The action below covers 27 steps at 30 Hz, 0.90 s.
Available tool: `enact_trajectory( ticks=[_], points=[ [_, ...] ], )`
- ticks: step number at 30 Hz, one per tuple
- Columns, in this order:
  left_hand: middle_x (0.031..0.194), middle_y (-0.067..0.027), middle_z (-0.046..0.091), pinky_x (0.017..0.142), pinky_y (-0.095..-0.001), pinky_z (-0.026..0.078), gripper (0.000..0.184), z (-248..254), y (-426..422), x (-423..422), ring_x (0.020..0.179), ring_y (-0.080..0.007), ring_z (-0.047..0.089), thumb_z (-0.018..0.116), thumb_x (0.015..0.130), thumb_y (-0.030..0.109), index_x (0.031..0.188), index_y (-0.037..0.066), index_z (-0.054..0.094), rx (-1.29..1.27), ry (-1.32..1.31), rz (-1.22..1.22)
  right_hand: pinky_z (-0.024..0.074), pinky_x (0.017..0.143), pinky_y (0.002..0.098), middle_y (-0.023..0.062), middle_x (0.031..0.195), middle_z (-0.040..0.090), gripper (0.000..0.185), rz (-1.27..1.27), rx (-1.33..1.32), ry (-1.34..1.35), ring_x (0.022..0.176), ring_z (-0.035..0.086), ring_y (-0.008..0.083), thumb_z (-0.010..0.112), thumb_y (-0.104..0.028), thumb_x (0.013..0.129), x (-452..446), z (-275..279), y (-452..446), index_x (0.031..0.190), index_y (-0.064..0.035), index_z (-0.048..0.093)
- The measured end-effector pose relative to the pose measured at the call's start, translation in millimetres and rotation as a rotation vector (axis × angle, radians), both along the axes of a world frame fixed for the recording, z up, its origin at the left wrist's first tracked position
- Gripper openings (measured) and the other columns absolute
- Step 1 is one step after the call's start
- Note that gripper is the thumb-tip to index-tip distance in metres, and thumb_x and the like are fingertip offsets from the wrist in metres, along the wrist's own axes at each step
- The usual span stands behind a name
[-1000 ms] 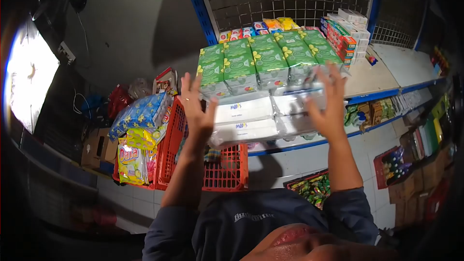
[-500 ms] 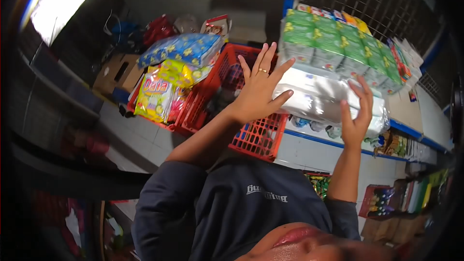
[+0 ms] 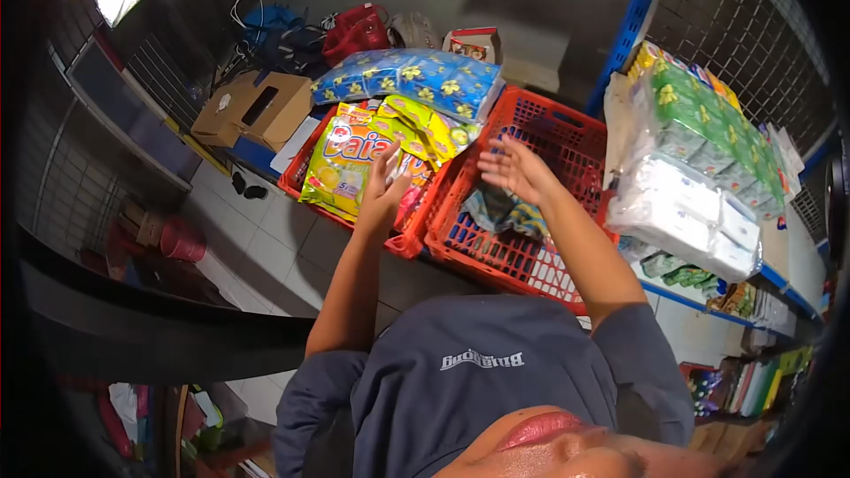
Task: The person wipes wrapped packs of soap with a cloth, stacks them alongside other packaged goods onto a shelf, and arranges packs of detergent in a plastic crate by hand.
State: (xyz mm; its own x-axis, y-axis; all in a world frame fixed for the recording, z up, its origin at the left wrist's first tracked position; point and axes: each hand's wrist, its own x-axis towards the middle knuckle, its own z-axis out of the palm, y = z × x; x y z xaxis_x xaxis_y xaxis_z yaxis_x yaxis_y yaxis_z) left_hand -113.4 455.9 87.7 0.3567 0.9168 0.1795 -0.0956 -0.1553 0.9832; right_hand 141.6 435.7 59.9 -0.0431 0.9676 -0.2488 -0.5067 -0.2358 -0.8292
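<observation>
My left hand [image 3: 384, 195] is raised in front of the yellow Daia detergent packs [image 3: 350, 155], fingers apart and nothing held. I cannot tell whether it touches them. The packs lie in the left red crate [image 3: 403, 246], beside a large blue pack with yellow flowers [image 3: 398, 80]. Over the neighbouring red crate [image 3: 575, 137] I hold my right hand [image 3: 521, 173] open, with fingers stretched out. Beneath it, dark and striped packets [image 3: 506, 212] sit inside that crate, partly covered by the hand.
On the shelf at right stand white plastic-wrapped packs [image 3: 673, 208] and green packs [image 3: 699, 119]. A cardboard box [image 3: 257, 111] is at the left, with a red bag [image 3: 359, 31] farther back. A pink bucket [image 3: 183, 239] stands on the tiled floor [image 3: 257, 257].
Both hands have left the white packs on the shelf and moved left, over the two red crates. The view has turned left as well.
</observation>
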Motion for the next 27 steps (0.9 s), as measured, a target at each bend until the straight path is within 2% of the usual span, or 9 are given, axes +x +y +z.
enact_trajectory(
  ticks=[2, 6, 9, 15, 18, 21, 23, 25, 27],
  points=[
    [0.131, -0.014, 0.032, 0.1, -0.0352, 0.026, 0.049, -13, 1, -17, 0.124, -0.0259, 0.03, 0.049, 0.083, 0.019, 0.128, 0.006, 0.034, -0.09, -0.069, -0.052, 0.0397, 0.092, 0.039, 0.0191, 0.119, 0.035, 0.066, -0.131, -0.051, 0.055, 0.112, 0.041, 0.029, 0.05, -0.045, 0.083, -10, -10, 38, 0.126, -0.0004, 0.03],
    [0.126, -0.012, 0.04, 0.096, -0.0324, 0.032, 0.047, -25, -5, -48, 0.116, -0.0223, 0.042, 0.048, 0.084, 0.02, 0.127, 0.004, 0.034, -0.216, -0.089, -0.137, 0.0416, 0.08, 0.0405, 0.0095, 0.103, 0.051, 0.055, -0.238, -0.147, -0.023, 0.085, 0.049, 0.0206, 0.051, -0.054, 0.078, -9, -34, 103, 0.115, -0.0136, 0.045],
    [0.123, -0.0124, 0.043, 0.093, -0.0329, 0.034, 0.047, -32, -5, -62, 0.112, -0.0228, 0.045, 0.048, 0.084, 0.019, 0.126, 0.004, 0.036, -0.296, -0.153, -0.138, 0.0391, 0.069, 0.0354, 0.005, 0.106, 0.053, 0.057, -0.241, -0.042, -0.074, 0.083, 0.05, 0.0182, 0.049, -0.062, 0.074, -14, -14, 115, 0.108, -0.0151, 0.049],
    [0.122, -0.0152, 0.042, 0.092, -0.0379, 0.035, 0.054, -36, 5, -74, 0.111, -0.0275, 0.045, 0.052, 0.081, 0.026, 0.126, 0.003, 0.034, -0.419, -0.346, -0.177, 0.0457, 0.08, 0.0421, 0.0034, 0.102, 0.057, 0.045, -0.379, -0.152, 0.168, 0.094, 0.054, 0.0206, 0.064, -0.037, 0.074, -18, -7, 134, 0.11, -0.0141, 0.049],
    [0.122, -0.0163, 0.042, 0.094, -0.0409, 0.034, 0.057, -34, 8, -70, 0.112, -0.0288, 0.043, 0.053, 0.08, 0.031, 0.127, 0.004, 0.033, -0.46, -0.423, -0.212, 0.0519, 0.054, 0.032, 0.0061, 0.098, 0.057, 0.035, -0.453, -0.042, 0.106, 0.084, 0.057, 0.0207, 0.058, -0.024, 0.076, -29, 6, 126, 0.107, -0.0127, 0.047],
    [0.123, -0.0164, 0.041, 0.094, -0.042, 0.034, 0.055, -39, 17, -65, 0.114, -0.0287, 0.041, 0.049, 0.082, 0.034, 0.127, 0.006, 0.032, -0.557, -0.527, -0.246, 0.0513, 0.053, 0.0326, 0.0053, 0.097, 0.056, 0.036, -0.546, 0.204, -0.041, 0.082, 0.057, 0.019, 0.059, -0.022, 0.075, -55, 19, 98, 0.107, -0.0119, 0.047],
    [0.126, -0.0175, 0.035, 0.097, -0.0411, 0.032, 0.054, -44, 24, -62, 0.116, -0.0303, 0.038, 0.043, 0.086, 0.035, 0.129, 0.006, 0.028, -0.793, -0.905, -0.226, 0.0504, 0.054, 0.0318, 0.0052, 0.099, 0.056, 0.038, -0.587, 0.294, -0.026, 0.083, 0.057, 0.0182, 0.059, -0.021, 0.075, -69, 38, 57, 0.11, -0.0121, 0.047],
    [0.126, -0.0174, 0.035, 0.098, -0.0422, 0.03, 0.054, -38, 28, -58, 0.116, -0.0297, 0.037, 0.037, 0.088, 0.036, 0.131, 0.007, 0.024, -0.8, -0.952, -0.09, 0.0491, 0.054, 0.0293, 0.0054, 0.101, 0.056, 0.041, -0.593, 0.336, 0.092, 0.083, 0.057, 0.0183, 0.057, -0.022, 0.076, -65, 47, 14, 0.114, -0.0121, 0.044],
    [0.127, -0.0168, 0.035, 0.099, -0.0427, 0.03, 0.054, -46, 39, -64, 0.116, -0.0289, 0.037, 0.034, 0.09, 0.035, 0.131, 0.003, 0.021, -0.491, -0.872, 0.365, 0.0485, 0.06, 0.03, 0.0058, 0.104, 0.055, 0.044, -0.573, 0.207, 0.209, 0.086, 0.056, 0.0185, 0.055, -0.022, 0.077, -38, 32, -28, 0.118, -0.0115, 0.042]
  ],
)
